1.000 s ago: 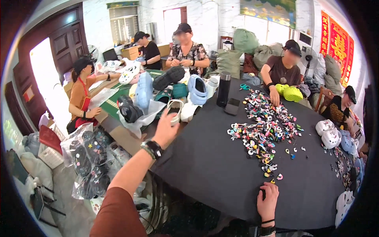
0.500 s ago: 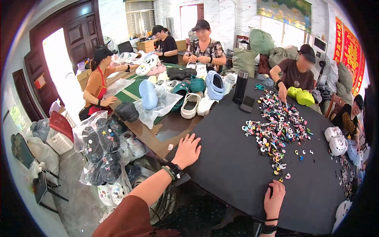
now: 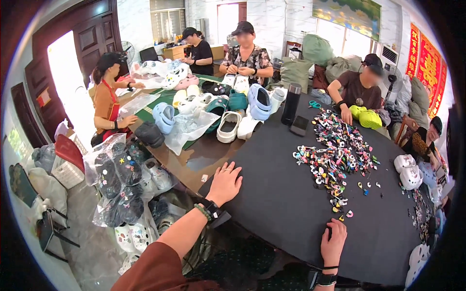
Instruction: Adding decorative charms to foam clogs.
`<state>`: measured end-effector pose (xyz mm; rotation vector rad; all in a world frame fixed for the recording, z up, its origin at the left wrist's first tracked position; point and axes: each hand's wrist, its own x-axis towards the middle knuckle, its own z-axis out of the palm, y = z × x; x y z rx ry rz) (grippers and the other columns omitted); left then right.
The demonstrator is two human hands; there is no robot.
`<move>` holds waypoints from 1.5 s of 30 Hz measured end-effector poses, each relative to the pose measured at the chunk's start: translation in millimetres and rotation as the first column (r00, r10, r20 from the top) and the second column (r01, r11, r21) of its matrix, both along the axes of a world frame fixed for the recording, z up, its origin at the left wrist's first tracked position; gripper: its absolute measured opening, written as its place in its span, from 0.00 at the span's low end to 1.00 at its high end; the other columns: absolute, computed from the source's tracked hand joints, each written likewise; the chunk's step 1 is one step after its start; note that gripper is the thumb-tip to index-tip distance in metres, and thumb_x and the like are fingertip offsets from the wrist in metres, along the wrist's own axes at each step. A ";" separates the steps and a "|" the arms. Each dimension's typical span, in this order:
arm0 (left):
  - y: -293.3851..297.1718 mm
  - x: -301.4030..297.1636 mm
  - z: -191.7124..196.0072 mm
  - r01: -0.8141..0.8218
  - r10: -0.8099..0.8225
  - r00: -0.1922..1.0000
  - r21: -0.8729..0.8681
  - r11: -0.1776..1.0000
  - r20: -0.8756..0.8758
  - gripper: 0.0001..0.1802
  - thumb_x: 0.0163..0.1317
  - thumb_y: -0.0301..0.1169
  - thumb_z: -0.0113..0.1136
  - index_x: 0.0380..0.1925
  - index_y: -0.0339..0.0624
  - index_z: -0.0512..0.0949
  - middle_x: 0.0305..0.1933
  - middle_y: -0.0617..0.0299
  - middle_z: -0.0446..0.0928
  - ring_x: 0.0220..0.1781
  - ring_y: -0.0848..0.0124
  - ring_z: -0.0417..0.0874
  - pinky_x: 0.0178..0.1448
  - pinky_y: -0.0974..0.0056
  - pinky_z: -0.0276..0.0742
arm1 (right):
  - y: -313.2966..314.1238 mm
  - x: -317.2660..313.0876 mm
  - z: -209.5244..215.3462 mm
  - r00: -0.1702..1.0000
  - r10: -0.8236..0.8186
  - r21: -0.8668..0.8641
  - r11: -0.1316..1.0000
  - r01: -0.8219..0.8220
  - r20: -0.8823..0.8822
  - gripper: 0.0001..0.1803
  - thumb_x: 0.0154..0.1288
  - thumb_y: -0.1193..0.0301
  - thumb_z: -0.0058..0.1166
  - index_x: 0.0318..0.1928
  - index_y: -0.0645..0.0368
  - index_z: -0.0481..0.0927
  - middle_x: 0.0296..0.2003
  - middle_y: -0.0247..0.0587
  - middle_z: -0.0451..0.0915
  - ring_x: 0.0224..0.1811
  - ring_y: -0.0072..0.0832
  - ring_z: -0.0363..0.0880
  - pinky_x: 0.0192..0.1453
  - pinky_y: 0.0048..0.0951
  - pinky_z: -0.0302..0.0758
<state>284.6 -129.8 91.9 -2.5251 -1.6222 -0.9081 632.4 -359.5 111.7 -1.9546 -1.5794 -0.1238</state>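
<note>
Left hand (image 3: 225,185) has drawn back from the rounded cream clog (image 3: 229,128) onto matte black tabletop (image 3: 276,208), fingers (image 3: 234,172) slightly apart.

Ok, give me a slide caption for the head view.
The left hand and right hand rest on a black table, small colourful charms heaped ahead and clogs clustered beyond the left hand.
</note>
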 end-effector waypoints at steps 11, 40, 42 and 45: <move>2.8 13.0 6.2 0.123 -0.133 0.989 0.120 0.985 0.071 0.16 0.60 0.32 0.59 0.46 0.35 0.79 0.57 0.40 0.76 0.61 0.43 0.74 0.66 0.45 0.67 | -1.4 7.9 1.1 0.999 0.005 0.138 0.990 -0.011 0.047 0.12 0.55 0.77 0.58 0.42 0.58 0.79 0.50 0.44 0.80 0.57 0.45 0.75 0.61 0.44 0.69; 187.6 -346.3 -32.9 0.005 0.559 -0.459 -0.627 0.779 0.690 0.62 0.32 0.85 0.56 0.59 0.50 0.72 0.68 0.47 0.63 0.60 0.48 0.70 0.59 0.46 0.73 | 8.1 -5.1 21.1 0.987 0.060 0.028 0.998 -0.064 0.149 0.09 0.65 0.77 0.53 0.45 0.64 0.79 0.51 0.51 0.80 0.56 0.50 0.75 0.63 0.46 0.70; 200.9 -316.4 -31.6 0.205 0.626 -0.517 -0.626 0.752 0.583 0.54 0.37 0.80 0.61 0.55 0.50 0.75 0.66 0.50 0.68 0.60 0.52 0.73 0.60 0.45 0.73 | 4.2 -4.2 27.1 0.986 0.044 -0.003 0.999 -0.044 0.163 0.08 0.65 0.78 0.53 0.44 0.63 0.79 0.50 0.51 0.80 0.55 0.50 0.75 0.63 0.46 0.70; 204.8 -344.1 -34.4 0.217 0.382 -0.478 -0.315 0.924 0.791 0.38 0.51 0.67 0.62 0.52 0.53 0.76 0.50 0.62 0.80 0.51 0.62 0.79 0.52 0.49 0.79 | 12.3 -10.6 30.4 0.993 0.045 -0.010 0.999 -0.044 0.112 0.08 0.64 0.78 0.52 0.44 0.63 0.78 0.50 0.51 0.80 0.55 0.50 0.75 0.62 0.46 0.70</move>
